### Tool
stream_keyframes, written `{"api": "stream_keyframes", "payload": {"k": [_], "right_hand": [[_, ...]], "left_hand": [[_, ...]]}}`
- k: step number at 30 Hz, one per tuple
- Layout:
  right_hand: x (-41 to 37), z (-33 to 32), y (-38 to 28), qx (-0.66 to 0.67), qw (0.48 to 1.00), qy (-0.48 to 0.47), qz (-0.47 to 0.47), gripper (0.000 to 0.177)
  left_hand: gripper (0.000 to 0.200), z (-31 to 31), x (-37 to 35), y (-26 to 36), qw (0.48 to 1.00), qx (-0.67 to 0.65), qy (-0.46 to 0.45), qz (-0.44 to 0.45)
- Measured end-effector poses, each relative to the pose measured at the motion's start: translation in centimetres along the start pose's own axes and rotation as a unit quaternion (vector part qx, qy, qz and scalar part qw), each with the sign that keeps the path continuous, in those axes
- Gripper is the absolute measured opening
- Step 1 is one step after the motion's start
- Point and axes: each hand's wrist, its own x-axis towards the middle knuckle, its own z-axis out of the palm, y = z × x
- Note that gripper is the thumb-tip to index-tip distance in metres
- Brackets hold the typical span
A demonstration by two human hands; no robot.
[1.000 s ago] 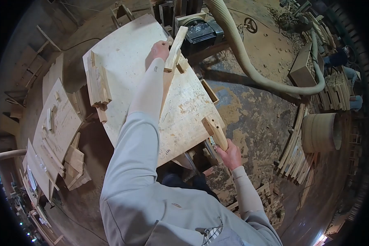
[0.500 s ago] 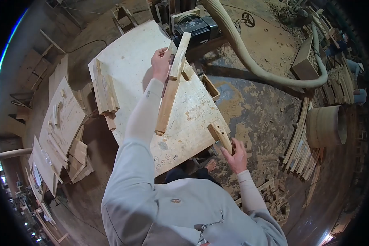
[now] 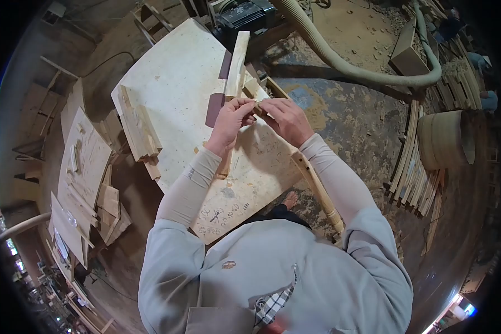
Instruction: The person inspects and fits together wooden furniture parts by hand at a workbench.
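Observation:
Over the right part of the pale work table (image 3: 172, 72), both hands meet fingertip to fingertip. My left hand (image 3: 233, 121) is closed in a pinch, and my right hand (image 3: 285, 118) is pinched against it. Something small sits between the fingertips, too hidden to name. A light wooden piece (image 3: 238, 64) lies just beyond the hands, over a longer wooden bar whose end (image 3: 224, 168) shows below my left wrist. Dark reddish patches (image 3: 215, 109) are beside it. Near my right forearm, a long shaped wooden piece (image 3: 315, 186) with holes leans at the table edge.
A black motor (image 3: 244, 21) and a ribbed hose (image 3: 323, 58) are beyond the table. Wood strips (image 3: 137, 128) lie on its left edge. To the right are a round drum (image 3: 442, 139) and stacked slats (image 3: 409, 167). Part of another person (image 3: 489, 100) shows far right.
My left hand has come down and right from the far bar. My right hand has left the holed wooden piece and moved up to meet it. The view has shifted slightly.

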Motion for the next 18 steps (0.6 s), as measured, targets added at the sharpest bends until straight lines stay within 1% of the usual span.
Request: {"api": "stream_keyframes", "payload": {"k": [1,2,3,4,5,6,7,8,9,10,11,12,13,15,17,18], "right_hand": [[0.0,0.3,0.0,0.001,1.000,0.000,0.001,0.037],[-0.2,0.8,0.3,0.061,0.994,0.012,0.092,0.036],[-0.1,1.4,0.7,0.119,0.976,0.024,0.183,0.035],[0.6,2.4,1.4,0.251,0.912,0.041,0.323,0.033],[1.6,3.1,2.5,0.251,0.911,0.038,0.324,0.033],[2.8,3.7,3.9,0.332,0.862,0.089,0.372,0.034],[3.9,4.3,5.2,0.408,0.801,0.139,0.416,0.036],[4.8,5.3,6.2,0.409,0.799,0.138,0.418,0.036],[5.4,6.4,7.2,0.384,0.801,0.156,0.431,0.038],[5.9,7.4,8.1,0.359,0.802,0.174,0.444,0.040],[5.9,8.7,9.3,0.360,0.801,0.172,0.446,0.040],[5.9,9.9,10.2,0.370,0.803,0.156,0.441,0.043],[5.5,10.8,10.9,0.381,0.804,0.139,0.435,0.047],[6.1,10.9,10.6,0.370,0.803,0.131,0.448,0.047],[6.3,10.8,10.7,0.369,0.793,0.078,0.479,0.047],[6.2,10.8,10.8,0.371,0.792,0.079,0.479,0.047]], "left_hand": [[0.021,-0.2,0.1,0.0,1.000,0.008,-0.004,0.005],[0.022,-0.3,0.5,-0.2,1.000,0.014,-0.007,0.009],[0.022,-0.7,1.0,-0.5,1.000,0.011,-0.006,0.008],[0.028,-1.0,1.7,-0.7,0.982,0.135,0.051,0.119],[0.034,-1.4,2.2,-0.8,0.934,0.255,0.106,0.226],[0.039,-1.4,1.7,-0.1,0.897,0.334,0.148,0.249],[0.039,-1.5,2.1,-0.1,0.898,0.332,0.149,0.247],[0.042,-1.8,2.8,-0.2,0.841,0.414,0.172,0.303],[0.045,-2.1,3.5,-0.4,0.773,0.490,0.192,0.355],[0.045,-2.2,3.9,-0.8,0.773,0.490,0.192,0.353],[0.049,-2.0,4.4,-1.4,0.736,0.538,0.194,0.362],[0.053,-1.8,4.6,-1.8,0.696,0.584,0.194,0.370],[0.053,-1.5,4.6,-2.3,0.697,0.585,0.193,0.367],[0.064,-1.1,4.6,-2.7,0.697,0.605,0.165,0.347],[0.065,-1.2,4.9,-2.5,0.687,0.623,0.156,0.340],[0.064,-1.2,5.0,-2.4,0.673,0.638,0.153,0.341]]}}
